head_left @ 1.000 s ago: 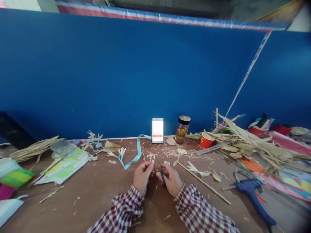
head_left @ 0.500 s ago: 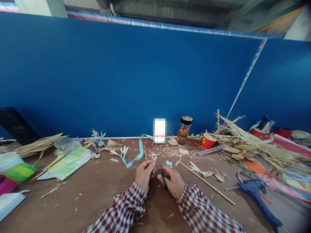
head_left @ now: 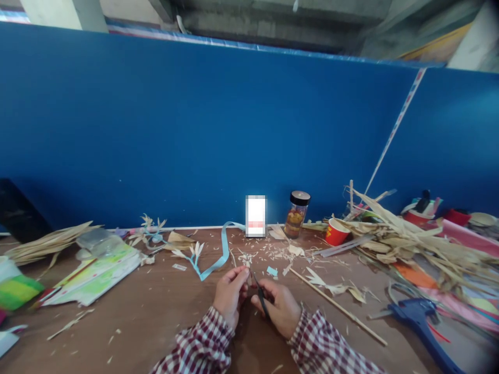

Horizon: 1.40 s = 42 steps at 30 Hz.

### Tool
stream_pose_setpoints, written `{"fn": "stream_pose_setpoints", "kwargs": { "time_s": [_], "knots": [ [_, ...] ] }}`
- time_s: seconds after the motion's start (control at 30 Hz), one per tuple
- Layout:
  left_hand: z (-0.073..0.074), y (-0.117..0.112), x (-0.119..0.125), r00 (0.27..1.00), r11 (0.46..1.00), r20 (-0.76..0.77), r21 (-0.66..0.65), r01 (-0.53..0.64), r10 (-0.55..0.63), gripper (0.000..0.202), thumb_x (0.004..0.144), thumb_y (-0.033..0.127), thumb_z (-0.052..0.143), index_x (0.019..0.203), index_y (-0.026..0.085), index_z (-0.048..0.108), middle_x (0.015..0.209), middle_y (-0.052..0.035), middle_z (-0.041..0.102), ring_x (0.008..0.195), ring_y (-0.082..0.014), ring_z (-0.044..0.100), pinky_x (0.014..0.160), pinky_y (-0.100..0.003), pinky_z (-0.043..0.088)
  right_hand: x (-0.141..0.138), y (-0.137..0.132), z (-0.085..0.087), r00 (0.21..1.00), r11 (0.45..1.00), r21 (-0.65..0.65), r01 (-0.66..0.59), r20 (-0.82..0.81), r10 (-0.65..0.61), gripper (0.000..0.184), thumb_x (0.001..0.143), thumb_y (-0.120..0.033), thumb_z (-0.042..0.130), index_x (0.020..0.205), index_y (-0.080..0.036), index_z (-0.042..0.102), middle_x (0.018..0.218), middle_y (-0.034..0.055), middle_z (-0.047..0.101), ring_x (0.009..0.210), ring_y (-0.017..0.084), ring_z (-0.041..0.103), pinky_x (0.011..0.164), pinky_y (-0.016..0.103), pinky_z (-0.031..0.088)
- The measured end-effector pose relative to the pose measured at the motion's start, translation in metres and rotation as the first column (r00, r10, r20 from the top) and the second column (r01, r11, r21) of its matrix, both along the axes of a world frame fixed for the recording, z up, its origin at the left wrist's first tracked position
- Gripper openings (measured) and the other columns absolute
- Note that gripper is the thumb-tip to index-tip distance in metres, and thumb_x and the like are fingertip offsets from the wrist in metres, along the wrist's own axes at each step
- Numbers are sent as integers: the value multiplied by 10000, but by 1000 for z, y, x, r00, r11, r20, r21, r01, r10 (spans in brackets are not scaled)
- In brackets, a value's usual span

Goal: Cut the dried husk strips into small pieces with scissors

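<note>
Both my hands rest close together on the brown table (head_left: 163, 311), low in the middle of the view. My right hand (head_left: 277, 305) is closed round small black scissors (head_left: 261, 297), whose blades point up and left toward the other hand. My left hand (head_left: 231, 292) pinches a small pale scrap at its fingertips, too small to name. Pale husk trimmings (head_left: 268, 253) lie scattered just beyond the fingers. A light blue ribbon (head_left: 218, 254) curls on the table to the left of my left hand.
A blue glue gun (head_left: 424, 324) and a thin wooden stick (head_left: 337, 306) lie to the right. A heap of dried husks (head_left: 413, 244), a red cup (head_left: 336, 231) and a black-lidded jar (head_left: 297, 214) stand behind. Paper sheets (head_left: 93, 270) lie left. A blue partition (head_left: 195, 130) backs the table.
The view has tilted and drifted a little, so the hands sit lower in the picture. They stay together with the scissors and the scrap held the same way.
</note>
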<state>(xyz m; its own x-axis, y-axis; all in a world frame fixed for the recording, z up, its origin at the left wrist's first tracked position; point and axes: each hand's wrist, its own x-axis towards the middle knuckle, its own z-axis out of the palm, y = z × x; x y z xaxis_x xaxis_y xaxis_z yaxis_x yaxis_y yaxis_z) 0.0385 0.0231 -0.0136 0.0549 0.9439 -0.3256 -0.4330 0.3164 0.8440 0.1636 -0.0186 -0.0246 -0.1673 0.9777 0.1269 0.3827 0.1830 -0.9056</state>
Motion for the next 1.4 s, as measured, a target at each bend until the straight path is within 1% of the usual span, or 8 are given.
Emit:
{"fn": "stream_pose_setpoints", "kwargs": {
  "time_s": [0.1, 0.27, 0.4, 0.53, 0.73, 0.9, 1.23, 1.4],
  "knots": [
    [2, 0, 0, 1000, 1000, -3, -7, 5, -5, 249, 586, 268, 692, 768, 121, 607, 453, 46, 487, 382, -32, 396, 349, -125, 300, 0, -1, 0, 1000, 1000, -7, 11, 15, -11, 189, 787, -311, 519, 920, -193, 583, 565, -47, 465, 504, 95, 426, 446, 176, 313],
    [5, 0, 0, 1000, 1000, -11, -23, -9, 9, 242, 588, 254, 687, 777, 127, 603, 446, 52, 477, 376, -31, 391, 351, -125, 293, 0, -1, 2, 1000, 999, -37, -4, -21, 3, 200, 788, -303, 515, 939, -191, 581, 559, -51, 454, 490, 89, 409, 438, 174, 301],
    [7, 0, 0, 1000, 1000, -23, 4, -5, 5, 279, 583, 275, 682, 794, 116, 591, 435, 63, 468, 361, -24, 368, 341, -123, 262, 0, 0, 1, 999, 999, -47, 7, -33, -8, 239, 788, -315, 515, 986, -189, 565, 555, -51, 456, 493, 92, 410, 438, 177, 303],
    [7, -1, 0, 999, 999, -47, 44, -6, 8, 283, 578, 277, 675, 779, 98, 587, 419, 63, 466, 358, -24, 365, 344, -127, 260, 1, 0, 0, 1000, 999, -33, -2, -16, 2, 234, 787, -312, 517, 980, -186, 562, 565, -49, 460, 502, 91, 406, 444, 176, 305],
    [5, 0, 1, 998, 997, -58, 77, -10, 14, 293, 576, 292, 673, 775, 94, 587, 402, 69, 455, 358, -26, 362, 345, -131, 255, 0, -1, 1, 1000, 1000, -15, -3, -12, 3, 169, 784, -295, 517, 901, -185, 569, 581, -46, 465, 519, 92, 415, 456, 174, 311],
    [3, 0, 0, 998, 996, -56, 89, -12, 17, 313, 569, 303, 682, 778, 89, 588, 413, 66, 461, 377, -28, 368, 357, -133, 268, 1, 0, 2, 1000, 1000, -18, -4, -11, 4, 179, 775, -297, 530, 908, -186, 575, 564, -49, 465, 509, 95, 421, 454, 177, 314],
    [-4, 4, 0, 999, 996, -43, 93, -5, 9, 326, 568, 327, 684, 775, 95, 588, 413, 68, 448, 374, -30, 355, 358, -141, 249, 1, -1, -1, 1000, 1000, -19, 1, -17, -1, 236, 780, -282, 525, 991, -188, 573, 567, -50, 470, 503, 93, 427, 452, 180, 317],
    [-3, 4, 0, 1000, 996, -31, 91, 4, -1, 330, 555, 337, 693, 764, 102, 596, 417, 66, 450, 371, -31, 360, 358, -143, 245, 1, 0, -1, 1000, 1000, -15, 9, -4, -9, 243, 785, -304, 519, 988, -185, 579, 560, -45, 476, 504, 99, 435, 460, 185, 333]
  ]
}}
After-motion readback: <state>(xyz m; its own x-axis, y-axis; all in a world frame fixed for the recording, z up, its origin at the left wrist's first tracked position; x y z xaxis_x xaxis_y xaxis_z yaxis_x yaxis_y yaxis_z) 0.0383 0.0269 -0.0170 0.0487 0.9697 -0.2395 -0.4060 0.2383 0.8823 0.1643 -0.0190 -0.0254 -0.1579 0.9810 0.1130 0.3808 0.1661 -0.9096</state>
